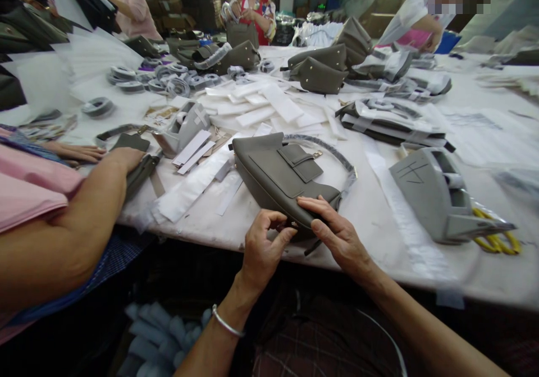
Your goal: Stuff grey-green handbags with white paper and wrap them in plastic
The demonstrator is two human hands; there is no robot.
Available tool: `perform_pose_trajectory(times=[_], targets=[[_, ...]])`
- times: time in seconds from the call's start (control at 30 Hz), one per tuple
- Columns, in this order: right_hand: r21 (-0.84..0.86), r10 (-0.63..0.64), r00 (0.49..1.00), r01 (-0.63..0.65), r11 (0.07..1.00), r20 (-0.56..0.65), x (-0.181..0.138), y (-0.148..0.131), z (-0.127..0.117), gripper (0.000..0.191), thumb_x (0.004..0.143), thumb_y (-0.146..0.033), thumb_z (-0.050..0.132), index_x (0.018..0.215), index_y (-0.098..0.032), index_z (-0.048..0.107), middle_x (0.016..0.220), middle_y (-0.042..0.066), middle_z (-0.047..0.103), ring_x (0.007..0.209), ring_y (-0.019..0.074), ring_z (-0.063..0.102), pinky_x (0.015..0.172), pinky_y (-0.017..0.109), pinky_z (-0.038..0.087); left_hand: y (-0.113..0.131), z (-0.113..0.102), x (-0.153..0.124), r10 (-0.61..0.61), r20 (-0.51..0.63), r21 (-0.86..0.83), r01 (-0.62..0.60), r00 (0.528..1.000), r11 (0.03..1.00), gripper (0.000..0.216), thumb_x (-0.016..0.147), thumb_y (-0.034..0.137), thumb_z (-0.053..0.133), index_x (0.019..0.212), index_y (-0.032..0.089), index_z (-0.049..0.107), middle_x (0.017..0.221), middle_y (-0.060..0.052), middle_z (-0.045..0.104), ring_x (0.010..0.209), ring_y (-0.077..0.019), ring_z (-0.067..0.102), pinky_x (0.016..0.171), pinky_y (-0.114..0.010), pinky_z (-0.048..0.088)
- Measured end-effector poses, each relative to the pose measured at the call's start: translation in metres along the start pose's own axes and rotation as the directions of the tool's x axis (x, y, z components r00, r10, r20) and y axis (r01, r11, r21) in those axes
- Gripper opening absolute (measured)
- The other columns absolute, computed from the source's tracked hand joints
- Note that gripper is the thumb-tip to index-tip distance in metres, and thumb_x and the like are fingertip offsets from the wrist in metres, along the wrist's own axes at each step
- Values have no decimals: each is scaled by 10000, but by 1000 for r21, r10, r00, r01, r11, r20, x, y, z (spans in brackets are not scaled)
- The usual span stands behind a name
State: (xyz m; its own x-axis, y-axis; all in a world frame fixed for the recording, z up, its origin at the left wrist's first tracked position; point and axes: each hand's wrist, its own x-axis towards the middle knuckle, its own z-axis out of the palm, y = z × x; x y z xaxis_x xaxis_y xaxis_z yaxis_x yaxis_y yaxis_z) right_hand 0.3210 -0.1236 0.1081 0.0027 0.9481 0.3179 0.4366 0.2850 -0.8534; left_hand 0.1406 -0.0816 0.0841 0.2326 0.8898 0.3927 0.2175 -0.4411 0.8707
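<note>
A grey-green handbag [269, 169] lies tilted on the table in front of me, its front flap pocket facing up. Its wrapped shoulder strap [341, 152] arches out behind it to the right. My left hand [265, 242] is at the near lower edge of the bag, thumb and fingers curled in a pinch by a small metal stud. What sits between those fingertips is too small to make out. My right hand [337, 231] rests on the near right part of the bag, fingers extended over the leather and thumb along the edge.
A co-worker's arm [92, 214] handles another bag [141, 169] on the left. White foam sheets [269, 105] and wrapped strap rolls [168, 77] lie beyond. A grey tool holder [429, 192] and yellow-handled scissors [497, 242] are right. More people stand across the table.
</note>
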Motion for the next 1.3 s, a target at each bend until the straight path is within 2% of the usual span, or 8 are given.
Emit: perform_pose_trajectory(times=[0.07, 0.33, 0.6, 0.73, 0.93, 1.03, 1.13, 1.3], targets=[[0, 1, 1000, -1, 1000, 2, 0, 0, 0, 352, 986, -350, 513, 1333, -335, 569, 1380, 8, 596, 1305, 214, 512, 1222, 482, 154, 2, 2, 3, -26, 8, -23, 26, 1000, 999, 96, 837, 212, 694, 885, 193, 613, 807, 18, 621, 745, -123, 597, 702, -232, 493], [2, 14, 1000, -14, 1000, -1, 0, 0, 0, 358, 979, -378, 510, 1322, -307, 586, 1368, 37, 606, 1300, 249, 518, 1216, 528, 158, 5, 5, 9, 11, 70, 37, -14, 997, 999, 99, 897, 207, 624, 803, 192, 594, 772, 10, 613, 717, -127, 584, 688, -241, 474], [-2, 20, 1000, -20, 1000, -4, 0, 1, 1, 357, 978, -373, 517, 1323, -314, 586, 1376, 26, 600, 1310, 242, 508, 1221, 514, 154, 2, 7, 5, 157, 105, 223, -177, 982, 959, 103, 943, 175, 482, 847, 207, 494, 804, -9, 569, 745, -152, 568, 667, -259, 455], [-7, 12, 1000, -12, 1000, -4, 0, 2, 1, 357, 981, -375, 513, 1326, -313, 583, 1382, 22, 595, 1322, 238, 496, 1224, 509, 147, -2, 3, -4, 185, 111, 209, -205, 976, 956, 88, 941, 164, 457, 866, 207, 473, 826, -12, 561, 753, -149, 569, 677, -259, 463], [-13, 9, 1000, -9, 1000, 0, 0, 1, 0, 360, 984, -381, 504, 1326, -307, 584, 1386, 30, 592, 1325, 244, 495, 1223, 522, 154, -3, 3, -8, 105, 17, 150, -106, 994, 983, 51, 919, 193, 561, 923, 206, 512, 850, 0, 582, 784, -139, 590, 727, -257, 497], [-7, 4, 1000, -4, 1000, -7, 0, 2, 1, 354, 980, -381, 511, 1318, -313, 590, 1381, 26, 597, 1328, 246, 493, 1220, 524, 167, 0, 8, -2, 133, 22, 140, -135, 991, 981, 75, 902, 204, 613, 922, 204, 541, 852, 1, 595, 778, -136, 594, 720, -251, 501], [2, 8, 1000, -8, 1000, -9, 0, 3, 1, 359, 976, -393, 512, 1315, -308, 595, 1372, 33, 603, 1307, 251, 514, 1220, 536, 161, 1, 11, 2, 179, 29, 184, -181, 983, 966, 80, 922, 182, 577, 853, 202, 541, 810, 1, 589, 756, -136, 585, 701, -250, 489], [7, 11, 1000, -11, 1000, -11, 0, 3, 1, 366, 974, -409, 512, 1310, -299, 602, 1368, 37, 606, 1306, 254, 513, 1221, 539, 152, 3, 8, -3, 241, 73, 225, -251, 968, 941, 103, 936, 152, 515, 847, 202, 504, 794, -8, 567, 748, -144, 562, 680, -258, 468]])
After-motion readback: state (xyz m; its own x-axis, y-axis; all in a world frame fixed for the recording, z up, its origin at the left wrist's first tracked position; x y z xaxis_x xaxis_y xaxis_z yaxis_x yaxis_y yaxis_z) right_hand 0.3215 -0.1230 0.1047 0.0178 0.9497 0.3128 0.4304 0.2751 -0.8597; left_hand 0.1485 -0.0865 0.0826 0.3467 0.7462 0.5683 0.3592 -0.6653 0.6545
